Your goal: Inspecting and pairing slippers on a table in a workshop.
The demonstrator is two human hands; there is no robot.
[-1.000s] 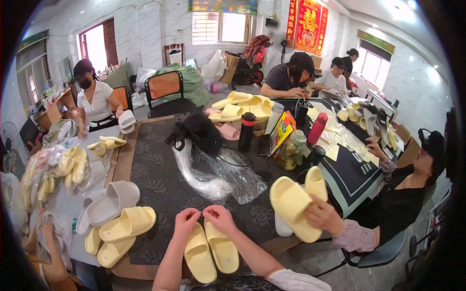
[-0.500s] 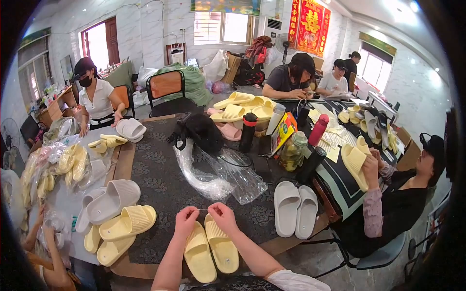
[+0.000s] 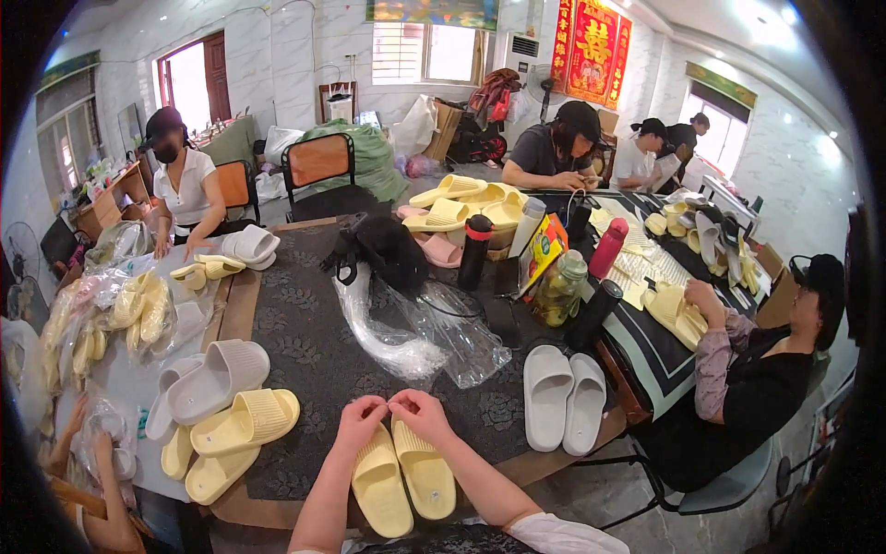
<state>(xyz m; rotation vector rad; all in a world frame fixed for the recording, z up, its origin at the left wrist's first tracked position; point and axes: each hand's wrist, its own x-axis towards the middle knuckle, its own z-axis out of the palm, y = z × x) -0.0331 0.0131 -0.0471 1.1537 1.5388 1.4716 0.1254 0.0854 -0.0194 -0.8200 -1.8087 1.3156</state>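
In front of me at the table's near edge lies a pair of yellow slippers (image 3: 432, 485), side by side with toes pointing away. Above their toe ends, my left hand (image 3: 362, 423) and my right hand (image 3: 423, 420) are closed in a pinch, fingertips nearly meeting. A thin pale strand, visible between them a moment ago, is mostly hidden by the fingers now. Just beyond lies a glossy bundle of white strands (image 3: 392, 349), partly beside a clear plastic bag (image 3: 466, 346).
Grey slippers (image 3: 549, 397) lie to the right. At left are stacked yellow slippers (image 3: 247, 423) and grey slippers (image 3: 221, 379). A black cap (image 3: 388, 249), a black bottle (image 3: 475, 254) and a glass jar (image 3: 558, 288) stand farther back. A co-worker at right handles a yellow slipper (image 3: 674, 314).
My hands have come closer together, and the strand between them is now hidden. The co-worker at right has lowered a yellow slipper toward the table.
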